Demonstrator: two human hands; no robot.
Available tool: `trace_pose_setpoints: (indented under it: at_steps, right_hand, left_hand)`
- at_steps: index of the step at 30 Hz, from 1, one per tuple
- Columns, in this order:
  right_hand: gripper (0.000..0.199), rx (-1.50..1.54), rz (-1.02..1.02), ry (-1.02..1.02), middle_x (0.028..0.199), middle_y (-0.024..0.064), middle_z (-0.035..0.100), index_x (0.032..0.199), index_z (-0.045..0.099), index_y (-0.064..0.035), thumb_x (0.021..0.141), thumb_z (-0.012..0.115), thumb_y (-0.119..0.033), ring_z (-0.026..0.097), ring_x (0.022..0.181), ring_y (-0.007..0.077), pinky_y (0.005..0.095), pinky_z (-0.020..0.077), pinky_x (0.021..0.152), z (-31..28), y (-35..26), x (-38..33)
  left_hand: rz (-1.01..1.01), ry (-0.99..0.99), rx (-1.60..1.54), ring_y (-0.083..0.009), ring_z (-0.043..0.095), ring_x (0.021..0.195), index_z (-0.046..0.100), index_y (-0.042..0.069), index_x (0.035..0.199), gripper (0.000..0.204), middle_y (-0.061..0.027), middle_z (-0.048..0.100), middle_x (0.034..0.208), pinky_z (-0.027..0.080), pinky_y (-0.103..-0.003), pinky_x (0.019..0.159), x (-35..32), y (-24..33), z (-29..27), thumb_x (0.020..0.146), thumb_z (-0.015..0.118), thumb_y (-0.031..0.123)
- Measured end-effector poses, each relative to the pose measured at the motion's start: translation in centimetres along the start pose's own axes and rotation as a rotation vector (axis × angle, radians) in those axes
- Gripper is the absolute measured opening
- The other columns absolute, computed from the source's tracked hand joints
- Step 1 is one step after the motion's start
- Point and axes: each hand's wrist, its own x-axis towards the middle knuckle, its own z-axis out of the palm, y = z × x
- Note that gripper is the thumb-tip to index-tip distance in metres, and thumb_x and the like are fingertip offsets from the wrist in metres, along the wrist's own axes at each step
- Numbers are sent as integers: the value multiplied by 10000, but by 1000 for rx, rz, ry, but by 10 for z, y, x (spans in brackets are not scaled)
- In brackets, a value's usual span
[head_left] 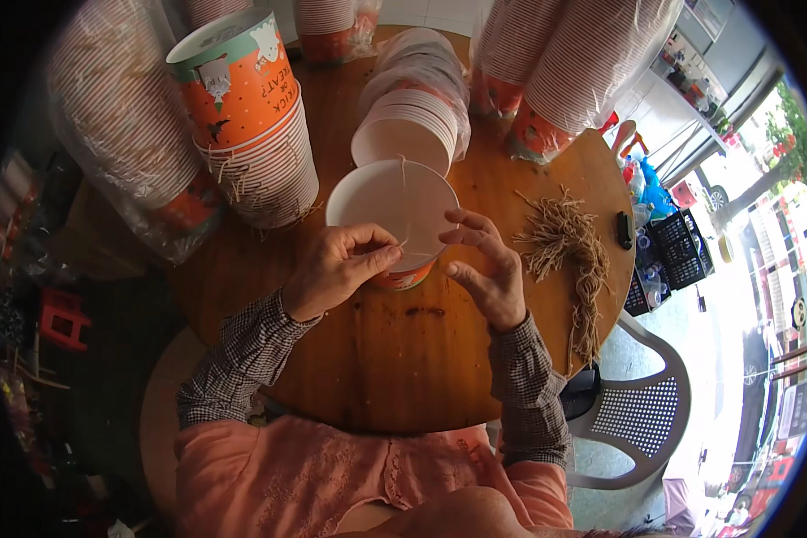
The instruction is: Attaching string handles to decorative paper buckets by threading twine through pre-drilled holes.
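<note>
An orange paper bucket (354, 204) with a white inside stands in front of me, its mouth facing up. A thin tan paper string (404, 190) hangs across the mouth from the far rim toward the near side. At the near left rim my left hand (341, 264) pinches the string between thumb and forefinger. My right hand (486, 267) is held by the right rim, fingers apart and curved, with nothing visible in it. A loose bundle of tan paper strings (576, 260) lies on the table to the right.
Nested white buckets (403, 130) lie on their side, partly in plastic, behind the bucket. A stack of orange buckets (255, 134) stands left on the round wooden table (377, 359). Plastic-wrapped stacks (569, 72) stand far right. A grey chair (637, 417) is at right.
</note>
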Motion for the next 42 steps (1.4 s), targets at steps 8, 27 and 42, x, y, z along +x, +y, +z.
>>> trace_pose_setpoints:
  at_steps: [8, 27, 42]
  right_hand:
    - [259, 70, -64, 158, 1309, 88, 514, 956, 725, -91, 715, 794, -155, 386, 1307, 278, 421, 333, 1067, 21, 21, -4]
    - [64, -81, 1, -5, 849, 85, 645, 998, 501, -19, 948, 464, -5, 661, 633, 145, 258, 532, 560, 50, -8, 10]
    - [168, -448, -352, 127, 874, 70, 581, 941, 617, -86, 789, 653, -26, 635, 705, 245, 332, 545, 561, 52, -17, 31]
  left_hand:
    - [-36, -5, 5, -54, 553, 755, 626, -36, 963, 152, -10, 619, 853, 463, -198, 711, 3, 2, 4, 924, 598, 108]
    - [-2, 45, -506, -101, 592, 872, 574, 5, 1058, 178, -52, 635, 952, 464, -242, 785, 3, -3, -33, 894, 606, 66]
    - [286, 170, 186, -117, 625, 850, 611, 16, 992, 165, -41, 660, 904, 490, -283, 758, 5, 4, 1, 845, 662, 71]
